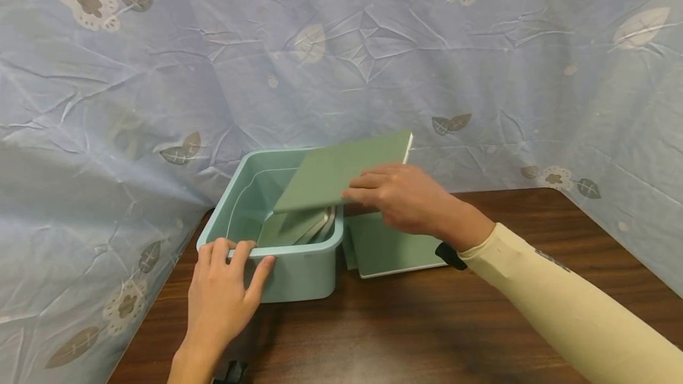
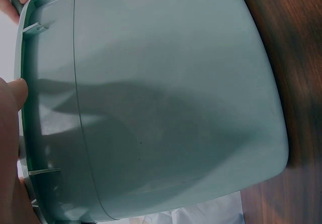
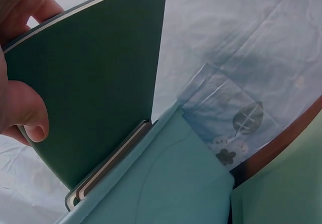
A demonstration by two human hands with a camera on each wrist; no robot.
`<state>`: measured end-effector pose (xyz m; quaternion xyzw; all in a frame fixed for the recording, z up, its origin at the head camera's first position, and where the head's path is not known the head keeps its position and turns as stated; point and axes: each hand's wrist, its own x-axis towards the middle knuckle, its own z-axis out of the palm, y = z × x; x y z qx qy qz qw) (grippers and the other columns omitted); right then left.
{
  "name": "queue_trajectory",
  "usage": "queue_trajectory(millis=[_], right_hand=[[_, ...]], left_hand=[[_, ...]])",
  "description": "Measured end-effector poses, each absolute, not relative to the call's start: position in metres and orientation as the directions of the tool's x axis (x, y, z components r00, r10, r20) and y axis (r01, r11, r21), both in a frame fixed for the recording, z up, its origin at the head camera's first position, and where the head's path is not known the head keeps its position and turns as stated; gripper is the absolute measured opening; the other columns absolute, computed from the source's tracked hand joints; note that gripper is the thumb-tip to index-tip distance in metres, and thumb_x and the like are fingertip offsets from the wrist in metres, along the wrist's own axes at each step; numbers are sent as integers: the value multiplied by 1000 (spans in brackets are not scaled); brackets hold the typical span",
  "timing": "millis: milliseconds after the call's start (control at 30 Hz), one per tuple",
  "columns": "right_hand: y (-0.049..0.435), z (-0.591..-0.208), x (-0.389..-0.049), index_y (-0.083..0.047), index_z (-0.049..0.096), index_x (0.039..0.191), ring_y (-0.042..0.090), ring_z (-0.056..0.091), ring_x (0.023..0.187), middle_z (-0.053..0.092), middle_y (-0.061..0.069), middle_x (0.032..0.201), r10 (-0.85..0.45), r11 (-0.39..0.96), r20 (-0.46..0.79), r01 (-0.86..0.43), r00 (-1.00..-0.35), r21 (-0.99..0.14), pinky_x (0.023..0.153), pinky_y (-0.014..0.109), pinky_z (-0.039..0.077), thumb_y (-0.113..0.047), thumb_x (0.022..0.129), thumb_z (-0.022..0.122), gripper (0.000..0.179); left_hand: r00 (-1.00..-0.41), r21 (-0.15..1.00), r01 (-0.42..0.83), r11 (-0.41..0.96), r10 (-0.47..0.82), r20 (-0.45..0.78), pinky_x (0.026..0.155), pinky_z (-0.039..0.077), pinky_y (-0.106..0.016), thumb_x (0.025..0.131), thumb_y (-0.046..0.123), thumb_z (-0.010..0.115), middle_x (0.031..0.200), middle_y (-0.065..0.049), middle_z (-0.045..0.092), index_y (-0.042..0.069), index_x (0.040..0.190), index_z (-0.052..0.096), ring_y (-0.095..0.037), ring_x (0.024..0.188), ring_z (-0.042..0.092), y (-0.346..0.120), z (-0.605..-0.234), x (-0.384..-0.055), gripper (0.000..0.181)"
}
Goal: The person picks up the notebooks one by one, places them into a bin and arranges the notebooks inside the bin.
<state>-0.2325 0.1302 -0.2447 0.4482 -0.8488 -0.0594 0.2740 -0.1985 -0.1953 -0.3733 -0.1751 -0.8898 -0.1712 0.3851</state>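
A green notebook (image 1: 347, 165) with pale page edges is held tilted over the right side of a light teal plastic bin (image 1: 299, 274). My right hand (image 1: 411, 197) pinches it by its right edge, the thumb (image 3: 30, 108) showing on its dark green cover in the right wrist view. Below it, inside the bin, several similar notebooks (image 1: 290, 225) lean against the right wall. My left hand (image 1: 224, 292) grips the bin's near rim at the left corner, fingers bent over the edge. From the left wrist, the bin's outer wall (image 2: 166, 83) fills most of the view.
More green notebooks (image 1: 397, 248) lie on the dark wooden table (image 1: 405, 325) just right of the bin. A pale blue flowered cloth (image 1: 341, 64) hangs behind the table and along both sides.
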Motion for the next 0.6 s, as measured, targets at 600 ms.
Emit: queue_trajectory(millis=[600], right_hand=[[131, -243, -232, -24, 65, 130, 22, 61, 121, 67, -1, 128, -804, 587, 382, -713, -456, 383, 102, 43, 47, 8, 84, 57, 57]], left_hand=[[-647, 172, 441, 881, 179, 741, 79, 42, -50, 90, 42, 68, 95, -14, 49, 9, 106, 64, -36, 96, 46, -196, -374, -199, 37]])
